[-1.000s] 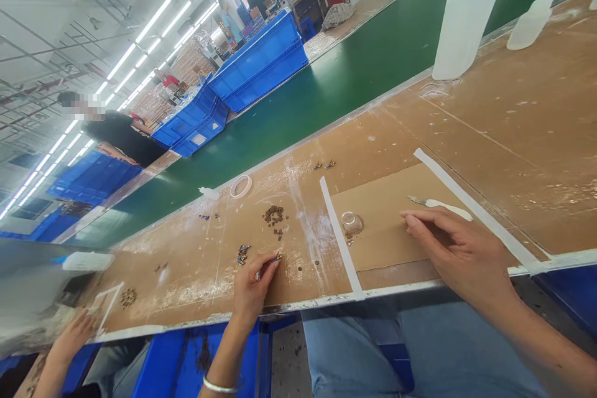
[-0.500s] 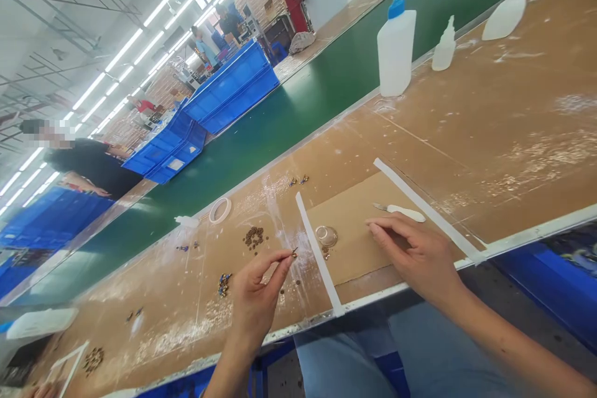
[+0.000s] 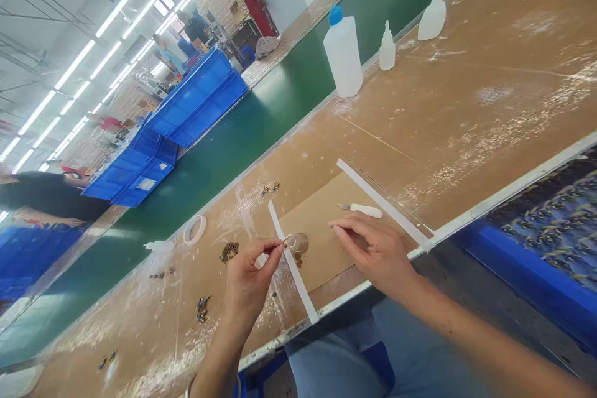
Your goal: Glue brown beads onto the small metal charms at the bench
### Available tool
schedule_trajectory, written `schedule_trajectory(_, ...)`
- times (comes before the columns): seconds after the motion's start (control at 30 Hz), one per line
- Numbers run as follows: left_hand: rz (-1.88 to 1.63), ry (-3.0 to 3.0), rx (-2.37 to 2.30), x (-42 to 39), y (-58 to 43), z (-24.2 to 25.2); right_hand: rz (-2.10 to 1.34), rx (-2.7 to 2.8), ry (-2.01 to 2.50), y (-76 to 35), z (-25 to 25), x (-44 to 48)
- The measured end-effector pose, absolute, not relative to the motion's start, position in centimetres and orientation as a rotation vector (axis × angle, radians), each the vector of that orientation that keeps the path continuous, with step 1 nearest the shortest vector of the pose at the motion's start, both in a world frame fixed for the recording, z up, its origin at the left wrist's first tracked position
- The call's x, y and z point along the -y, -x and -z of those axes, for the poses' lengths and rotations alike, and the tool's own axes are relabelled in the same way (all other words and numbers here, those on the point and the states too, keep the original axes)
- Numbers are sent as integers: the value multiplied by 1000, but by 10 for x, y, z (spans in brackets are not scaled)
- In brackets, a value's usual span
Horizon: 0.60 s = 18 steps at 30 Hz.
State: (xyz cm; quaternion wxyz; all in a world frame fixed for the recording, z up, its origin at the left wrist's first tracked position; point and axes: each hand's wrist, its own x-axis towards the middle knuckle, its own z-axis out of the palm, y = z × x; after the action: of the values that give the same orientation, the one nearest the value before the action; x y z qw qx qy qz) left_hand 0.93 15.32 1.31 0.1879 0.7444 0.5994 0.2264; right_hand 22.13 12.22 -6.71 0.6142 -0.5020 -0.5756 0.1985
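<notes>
My left hand [image 3: 249,277] pinches a tiny dark piece [image 3: 285,242] between thumb and forefinger, beside a small clear round cup [image 3: 298,242]. Its exact kind is too small to make out. My right hand [image 3: 373,249] hovers over the cardboard sheet [image 3: 321,211], thumb and forefinger tips close together; whatever they may hold is not visible. A white-handled knife [image 3: 366,209] lies just beyond the right hand. Small brown pieces [image 3: 299,259] lie by the cup. Left of my left hand are a pile of brown beads [image 3: 228,252] and a cluster of blue-and-gold pieces [image 3: 202,309].
White tape strips [image 3: 298,286] flank the cardboard. Along the back stand a blue-capped bottle [image 3: 344,56] and two nozzle bottles [image 3: 387,50]. A tape roll [image 3: 194,229] lies left. Beyond runs a green belt [image 3: 280,99] with blue crates [image 3: 200,99]; people work behind.
The view has swung right, so the table things appear further left. My left hand has brought the tiny piece rightward, close to the clear cup. The right hand keeps its pinched pose.
</notes>
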Motion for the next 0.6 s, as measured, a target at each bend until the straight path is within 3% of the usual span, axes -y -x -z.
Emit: schedule_trajectory(0.6,-451,-2550,-1538,-154,-18,-13,-428,1298,1118,-221,69,-124)
